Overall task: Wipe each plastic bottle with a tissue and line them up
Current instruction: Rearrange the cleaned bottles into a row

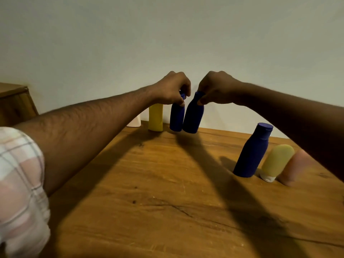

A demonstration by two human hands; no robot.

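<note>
Head view: the left hand [172, 88] pinches the cap of one dark blue bottle [177, 117], and the right hand [216, 88] pinches the neck of a second dark blue bottle [193, 116]. Both grips are closed from above, fingers curled round the tops. The two held bottles touch side by side at the far edge of the worktop [149, 192]; the right one tilts, and whether their bases rest on the wood cannot be told. Just left of the left grip stands one yellow bottle [156, 117], then one white bottle [135, 122], partly hidden by the forearm. Nearer and right of the right grip stand a third dark blue bottle [253, 151], one yellow tube [277, 162] on its white cap, and one pink bottle [294, 168]. That makes three blue, two yellow, one white, one pink. A checked sleeve [20, 183] covers the left upper arm.
</note>
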